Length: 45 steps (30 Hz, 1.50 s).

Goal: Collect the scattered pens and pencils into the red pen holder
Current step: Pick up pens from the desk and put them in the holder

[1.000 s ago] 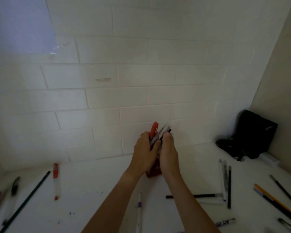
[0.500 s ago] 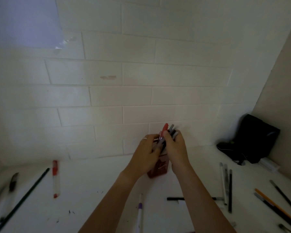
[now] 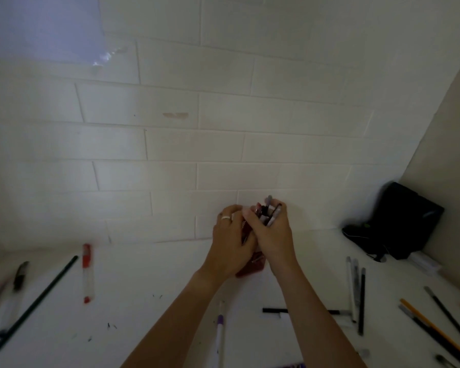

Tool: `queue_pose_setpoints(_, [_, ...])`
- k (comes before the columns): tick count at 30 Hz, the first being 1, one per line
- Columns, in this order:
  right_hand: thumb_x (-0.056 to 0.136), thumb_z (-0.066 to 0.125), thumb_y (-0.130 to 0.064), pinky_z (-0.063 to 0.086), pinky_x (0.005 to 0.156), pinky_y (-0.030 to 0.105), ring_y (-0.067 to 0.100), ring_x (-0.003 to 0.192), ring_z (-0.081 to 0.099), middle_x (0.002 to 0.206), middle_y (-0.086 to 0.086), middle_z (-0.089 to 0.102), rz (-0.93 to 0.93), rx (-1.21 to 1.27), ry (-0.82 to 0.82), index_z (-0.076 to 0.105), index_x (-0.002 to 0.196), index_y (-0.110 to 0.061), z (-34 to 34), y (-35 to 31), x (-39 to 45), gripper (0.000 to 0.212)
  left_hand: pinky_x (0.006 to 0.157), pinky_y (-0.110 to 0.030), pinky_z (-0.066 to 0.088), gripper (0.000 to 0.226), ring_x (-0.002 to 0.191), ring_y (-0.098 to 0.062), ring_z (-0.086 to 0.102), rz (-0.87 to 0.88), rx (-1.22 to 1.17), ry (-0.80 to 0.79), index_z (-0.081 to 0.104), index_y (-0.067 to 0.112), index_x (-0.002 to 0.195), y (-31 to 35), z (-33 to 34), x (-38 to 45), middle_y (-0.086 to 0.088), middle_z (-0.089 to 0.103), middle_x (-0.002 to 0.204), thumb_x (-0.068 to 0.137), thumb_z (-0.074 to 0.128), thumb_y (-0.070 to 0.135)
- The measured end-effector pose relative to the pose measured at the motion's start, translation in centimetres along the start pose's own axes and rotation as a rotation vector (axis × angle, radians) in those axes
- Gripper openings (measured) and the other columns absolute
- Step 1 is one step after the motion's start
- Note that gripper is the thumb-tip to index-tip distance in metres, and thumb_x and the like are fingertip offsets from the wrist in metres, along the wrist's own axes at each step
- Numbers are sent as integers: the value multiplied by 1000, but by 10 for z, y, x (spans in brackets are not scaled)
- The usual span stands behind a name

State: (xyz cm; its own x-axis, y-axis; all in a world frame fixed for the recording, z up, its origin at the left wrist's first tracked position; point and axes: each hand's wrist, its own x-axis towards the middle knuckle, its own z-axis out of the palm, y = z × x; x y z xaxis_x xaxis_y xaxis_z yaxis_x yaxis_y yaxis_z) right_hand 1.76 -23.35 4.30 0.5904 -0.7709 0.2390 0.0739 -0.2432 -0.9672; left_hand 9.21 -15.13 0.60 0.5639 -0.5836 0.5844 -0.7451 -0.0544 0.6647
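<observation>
The white bench [image 3: 149, 282] runs out in front of me to a wall of pale tiles [image 3: 223, 144], and a black bag [image 3: 406, 221] slumps in the far right corner.

My left hand [image 3: 230, 243] is wrapped around the left side of the red pen holder [image 3: 251, 269], fingers closed on it; there is a ring on one finger. Only the lower part of the holder shows between my wrists, standing on the bench near the wall, its long axis upright.

My right hand [image 3: 272, 232] is clamped around a bundle of pens [image 3: 268, 213] above the holder. The bundle stands close to vertical, tips leaning slightly up and to the right, lower ends hidden behind my hands, so I cannot tell how deep they sit.

On the left, a long dark pencil [image 3: 35, 304] lies diagonally, its far end pointing up-right toward the wall. Just beside it, a red-capped clear pen [image 3: 87, 273] lies almost straight away from me.

On the right, three pens [image 3: 355, 288] lie side by side, pointing toward the wall, and a black pen [image 3: 274, 310] lies crosswise, passing under my right forearm. Further right, an orange pencil [image 3: 436, 330] slants down-right among dark ones. A purple-banded pen [image 3: 219, 333] lies between my forearms, pointing away from me.
</observation>
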Motion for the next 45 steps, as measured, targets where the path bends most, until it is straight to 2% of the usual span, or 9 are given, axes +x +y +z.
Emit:
queue_pose_setpoints(3, [78,81,-31,55,81,25,8,89,70,97,-6,72,22,-78,2,63,109,-26,4,0,6,36,103,-42,46,42,116,-15,50,-36,-116,-18,47,15,132,1,-1,-4,0,50,125,92,44,27])
queue_pose_setpoints(9, [87,65,-20,44,57,8,5,72,64,82,-4,68,-55,-170,56,61,87,-18,4,-4,10,4,98,-40,52,49,112,-14,60,-127,-249,-24,31,28,136,-3,-5,-8,2,57,122,90,43,15])
queue_pose_setpoints(13, [91,64,-24,44,59,6,0,69,62,83,-1,68,-95,-166,17,61,89,-12,1,-1,17,13,92,-46,55,43,106,-19,64,-128,-297,-42,35,24,133,-8,-4,-8,-3,60,120,92,39,12])
queue_pose_setpoints(20, [83,72,-53,54,75,29,14,92,69,103,-1,69,88,-55,-62,50,117,-25,-3,15,8,49,96,-35,52,26,109,-9,61,-82,-271,-30,46,20,131,-4,-1,-7,3,60,120,106,39,22])
queue_pose_setpoints(25, [87,64,-56,48,82,23,13,106,62,119,-6,61,75,-57,-1,42,140,-24,-7,10,-20,66,107,-36,47,49,125,-13,53,-199,-205,-23,40,22,142,5,-10,-15,-1,46,137,103,36,51])
queue_pose_setpoints(29, [90,62,-52,42,107,34,23,133,48,149,9,45,18,-186,74,28,152,-12,-5,16,-50,81,101,-27,43,41,122,-22,52,-222,51,65,44,11,138,-4,-42,-35,-8,45,137,103,49,30])
queue_pose_setpoints(36, [90,65,-29,47,101,46,30,122,49,135,15,50,-350,-465,250,45,136,-5,19,37,-119,56,101,-53,41,47,127,-44,48,-592,812,311,61,-2,117,-64,-158,-94,-28,56,130,75,66,18])
queue_pose_setpoints(42, [93,63,-26,49,96,45,28,113,54,125,12,54,-473,-571,132,55,123,-6,25,44,-131,37,109,-69,26,72,134,-59,33,-953,884,399,45,-19,134,-97,-241,-136,-46,37,141,84,62,31])
queue_pose_setpoints(45, [92,64,-23,50,95,45,28,112,54,123,12,54,-472,-589,96,56,121,-6,26,45,-131,35,103,-62,34,77,120,-58,47,-1094,871,295,43,-19,133,-108,-253,-150,-45,47,131,87,62,40])
